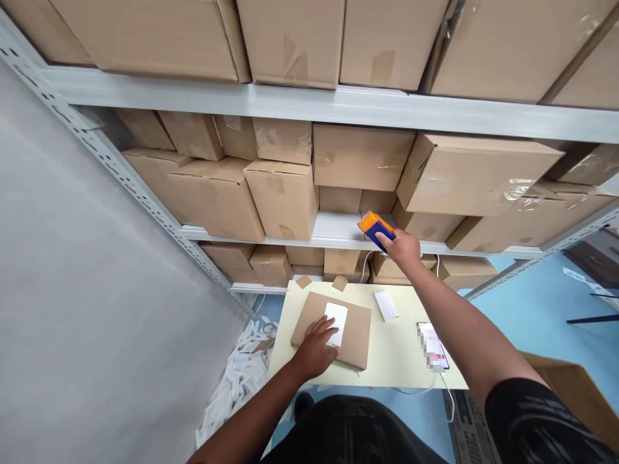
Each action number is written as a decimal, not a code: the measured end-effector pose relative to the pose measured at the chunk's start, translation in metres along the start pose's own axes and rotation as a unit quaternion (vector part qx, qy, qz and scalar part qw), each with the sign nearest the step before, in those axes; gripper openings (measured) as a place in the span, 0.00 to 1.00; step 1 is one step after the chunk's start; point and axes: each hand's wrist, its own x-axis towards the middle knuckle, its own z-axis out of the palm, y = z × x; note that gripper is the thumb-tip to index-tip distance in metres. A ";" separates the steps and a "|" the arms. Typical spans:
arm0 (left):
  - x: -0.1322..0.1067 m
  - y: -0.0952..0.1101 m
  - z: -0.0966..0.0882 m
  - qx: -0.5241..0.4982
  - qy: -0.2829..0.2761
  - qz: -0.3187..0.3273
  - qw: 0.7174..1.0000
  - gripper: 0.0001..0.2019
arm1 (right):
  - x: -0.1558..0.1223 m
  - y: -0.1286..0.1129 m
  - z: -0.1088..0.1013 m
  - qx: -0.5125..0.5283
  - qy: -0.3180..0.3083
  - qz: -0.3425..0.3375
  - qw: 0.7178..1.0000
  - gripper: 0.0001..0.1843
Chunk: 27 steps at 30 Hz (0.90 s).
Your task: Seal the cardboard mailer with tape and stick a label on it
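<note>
My right hand (405, 250) is raised in front of the shelf, closed around a small orange and dark blue box (371, 223). Below, a flat brown cardboard box (356, 322) lies on the pale yellow table (394, 361). On top of it is a white paper slip (340, 314). My left hand (316, 347) rests over the slip's left side with fingers stretched out, partly covering it. To the right of the cardboard box lies another white slip or small pad (385, 305) with a yellow corner.
A phone (434, 346) with a cable lies on the table's right. Two small cardboard pieces (339, 283) sit at the back edge. Shelves full of brown boxes (280, 196) rise behind. White paper strips (232, 380) heap on the floor at left; an open carton (570, 393) stands at right.
</note>
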 end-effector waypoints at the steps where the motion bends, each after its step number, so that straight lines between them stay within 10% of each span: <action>1: -0.010 -0.009 -0.005 -0.004 0.027 0.007 1.000 0.23 | 0.014 -0.010 0.003 -0.043 -0.007 -0.010 0.999 0.30; 12: -0.077 -0.071 -0.026 -0.026 0.066 -0.023 0.997 0.17 | 0.058 -0.016 0.073 -0.230 -0.059 -0.052 0.970 0.32; 23: -0.054 -0.091 -0.019 -0.073 0.063 -0.135 0.986 0.35 | 0.050 -0.015 0.059 -0.168 0.024 -0.129 0.977 0.36; 27: -0.053 -0.100 -0.006 -0.139 0.025 -0.209 0.968 0.44 | 0.004 -0.005 0.047 -0.070 0.094 -0.121 0.986 0.40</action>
